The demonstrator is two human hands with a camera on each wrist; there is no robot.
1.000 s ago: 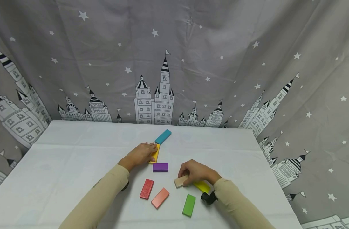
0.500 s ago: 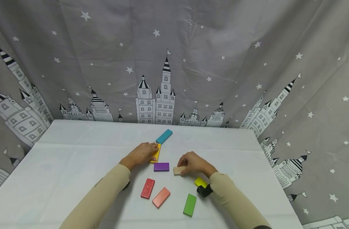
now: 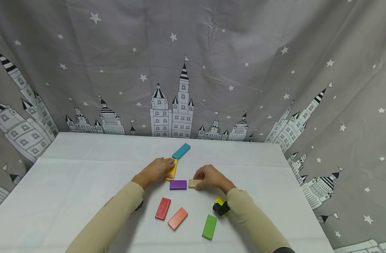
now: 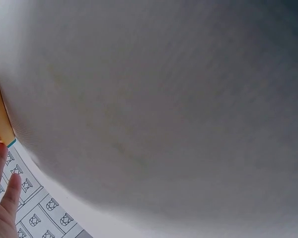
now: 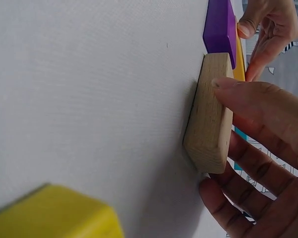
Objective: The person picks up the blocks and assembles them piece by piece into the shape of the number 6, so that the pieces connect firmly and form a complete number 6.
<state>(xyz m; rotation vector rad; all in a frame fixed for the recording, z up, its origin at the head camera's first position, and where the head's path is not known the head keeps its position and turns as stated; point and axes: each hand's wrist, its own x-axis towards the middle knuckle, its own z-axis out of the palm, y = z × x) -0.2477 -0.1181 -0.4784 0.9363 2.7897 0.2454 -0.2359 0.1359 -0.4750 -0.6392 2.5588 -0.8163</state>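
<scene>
My left hand (image 3: pixel 155 170) holds an orange-yellow wooden block (image 3: pixel 172 171) on the white tabletop, thumb at its near end and fingers toward its far end. A corner of that block meets a teal block (image 3: pixel 181 151) beyond it. Just below the orange-yellow block lies a purple block (image 3: pixel 178 185), lengthwise across the table. My right hand (image 3: pixel 212 176) pinches a plain wooden block (image 5: pixel 208 114) between thumb and fingers, in line with the purple block and close to its right end. In the right wrist view the plain block's near end sits right by the purple one.
Nearer to me lie a red block (image 3: pixel 162 208), a salmon-pink block (image 3: pixel 178 219) and a green block (image 3: pixel 209 227). A bright yellow block (image 5: pixel 59 215) is partly covered by the right wrist's black camera (image 3: pixel 221 208). A grey castle-print curtain (image 3: pixel 231 70) hangs behind the table.
My right hand has carried the plain block away from the yellow block, forward and left, up beside the purple block. The left hand has stayed on the orange-yellow block.
</scene>
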